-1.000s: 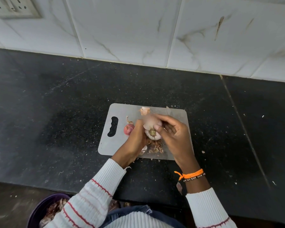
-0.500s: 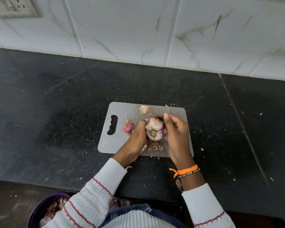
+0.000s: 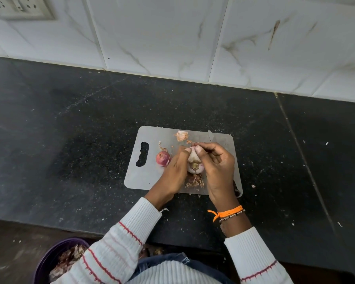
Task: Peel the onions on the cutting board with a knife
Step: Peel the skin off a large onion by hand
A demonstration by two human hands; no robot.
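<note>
Mid-peel on the big onion, held up between both hands just over the near half of the grey cutting board. Left hand wrapped round its left flank, thumb tip pressed on top. Right hand curled over from the other side, thumbnail planted on the crown right beside the left thumb, fingers folded round a knife whose blade tip pokes out beyond the knuckles toward the far edge of the board. Root end turned toward the wearer, brownish and untrimmed; pale, nearly bare flesh around it, so probably the last clinging layer of skin at the top being worked loose. Directly under the hands, a heap of dry brown peelings; beyond the fingertips, one curled scrap of skin. Just left of the left hand, a small red onion, skin and stalk on, waiting its turn. Down by the left elbow, off the black counter, a purple bowl holding more peelings. Next move, by the look of it: pinch the loosened skin between thumb and blade and strip it down, gently, edge angled away from the left thumb sitting so close. Then likely the root to trim, and on to the red one.
</note>
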